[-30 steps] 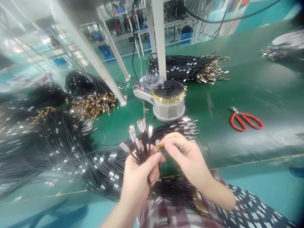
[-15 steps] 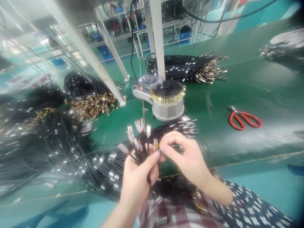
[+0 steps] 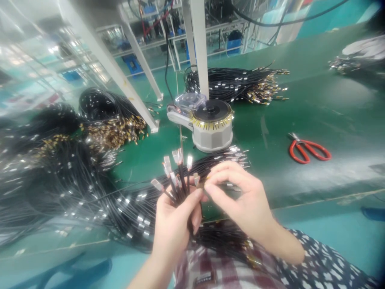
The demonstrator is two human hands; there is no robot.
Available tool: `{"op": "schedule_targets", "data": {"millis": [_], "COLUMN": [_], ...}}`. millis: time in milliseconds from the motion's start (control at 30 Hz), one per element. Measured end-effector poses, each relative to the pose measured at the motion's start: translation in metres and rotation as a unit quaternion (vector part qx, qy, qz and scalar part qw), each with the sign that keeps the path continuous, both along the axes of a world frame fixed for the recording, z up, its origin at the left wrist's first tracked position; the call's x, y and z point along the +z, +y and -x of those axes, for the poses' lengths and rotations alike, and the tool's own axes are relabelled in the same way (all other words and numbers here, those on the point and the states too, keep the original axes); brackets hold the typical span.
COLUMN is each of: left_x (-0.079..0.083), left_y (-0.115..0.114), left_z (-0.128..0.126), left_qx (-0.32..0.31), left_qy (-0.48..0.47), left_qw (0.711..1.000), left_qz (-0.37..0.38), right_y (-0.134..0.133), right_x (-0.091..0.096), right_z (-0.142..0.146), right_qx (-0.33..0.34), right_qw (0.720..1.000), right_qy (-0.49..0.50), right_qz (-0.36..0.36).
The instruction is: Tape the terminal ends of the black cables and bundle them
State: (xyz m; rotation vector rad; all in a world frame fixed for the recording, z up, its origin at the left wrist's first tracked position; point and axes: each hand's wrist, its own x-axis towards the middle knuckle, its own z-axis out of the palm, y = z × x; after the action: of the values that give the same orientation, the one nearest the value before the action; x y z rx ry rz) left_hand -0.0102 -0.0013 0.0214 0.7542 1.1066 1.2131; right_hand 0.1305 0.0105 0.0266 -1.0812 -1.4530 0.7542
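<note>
My left hand (image 3: 177,218) is closed around a bunch of black cables (image 3: 182,180), their flat metal connectors fanned out above the fingers. One connector (image 3: 196,178) stands apart at the right of the bunch, just above my left thumb tip. Beside it, thumb and index finger of my right hand (image 3: 240,192) are pinched together. A small yellowish bit of tape (image 3: 207,178) shows at those fingertips, partly hidden. Just beyond my hands stands a round tape dispenser (image 3: 212,132) with short yellow strips around its black wheel.
Red-handled pliers (image 3: 309,150) lie on the green table (image 3: 270,124) at right. Cable bundles lie behind the dispenser (image 3: 231,82), at left (image 3: 114,128) and under my hands. More cables (image 3: 216,239) rest on my lap. White posts (image 3: 200,52) rise from the table.
My right hand has shifted slightly right and away from the separate connector. The yellow seen on that connector earlier is hardly visible there now. My left hand keeps its grip.
</note>
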Motion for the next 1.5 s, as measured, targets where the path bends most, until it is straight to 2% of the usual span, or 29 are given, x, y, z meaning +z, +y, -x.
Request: {"op": "schedule_targets", "data": {"millis": [133, 267, 900, 1100, 1233, 1500], "left_x": [0.002, 0.001, 0.001, 0.002, 0.004, 0.007], "left_y": [0.000, -0.001, -0.002, -0.001, 0.000, 0.001], "left_z": [0.001, 0.001, -0.001, -0.002, -0.002, 0.002], "left_qx": [-0.012, -0.019, -0.018, -0.005, -0.003, -0.006], "left_qy": [0.018, 0.023, 0.020, 0.033, 0.037, 0.008], "left_qw": [1.000, 0.999, 1.000, 0.999, 0.999, 1.000], "left_qz": [-0.006, -0.012, -0.011, -0.025, -0.039, -0.005], "right_y": [0.006, 0.008, 0.009, 0.007, 0.007, 0.007], "right_x": [0.001, -0.001, -0.004, -0.005, -0.005, -0.005], "right_z": [-0.003, -0.003, 0.004, 0.007, 0.005, 0.001], "right_qx": [0.075, 0.085, 0.053, 0.037, 0.044, 0.056], "right_qw": [0.992, 0.988, 0.988, 0.993, 0.994, 0.995], "right_qy": [0.051, 0.072, 0.076, 0.072, 0.057, 0.044], "right_qz": [0.087, 0.108, 0.121, 0.083, 0.082, 0.065]}}
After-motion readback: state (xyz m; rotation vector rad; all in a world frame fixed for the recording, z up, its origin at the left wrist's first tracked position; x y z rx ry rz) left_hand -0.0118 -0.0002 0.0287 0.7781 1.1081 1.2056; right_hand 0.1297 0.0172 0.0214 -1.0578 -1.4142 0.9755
